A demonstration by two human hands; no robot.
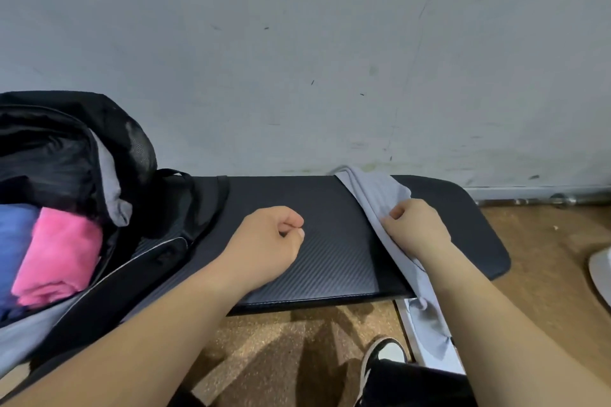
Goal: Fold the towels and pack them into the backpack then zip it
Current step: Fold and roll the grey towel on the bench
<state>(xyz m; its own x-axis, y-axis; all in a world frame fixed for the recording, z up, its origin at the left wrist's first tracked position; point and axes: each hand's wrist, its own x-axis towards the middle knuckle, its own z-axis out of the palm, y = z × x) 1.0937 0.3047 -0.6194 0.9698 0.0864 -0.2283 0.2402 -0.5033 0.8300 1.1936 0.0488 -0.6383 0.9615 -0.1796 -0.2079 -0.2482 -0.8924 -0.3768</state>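
A black backpack (109,149) lies unzipped at the left end of the black bench (314,201). Inside it sit a folded pink towel (59,254) and a folded blue towel (15,241). A light grey towel (373,195) is draped across the bench on the right and hangs over its front edge. My right hand (416,228) grips this grey towel on the bench top. My left hand (267,241) hovers over the bare middle of the bench with its fingers curled and nothing in them.
A scuffed white wall (297,59) stands right behind the bench. Brown floor (271,350) lies below, with my shoe (383,360) near the bench's front edge. A white object (600,274) shows at the right edge.
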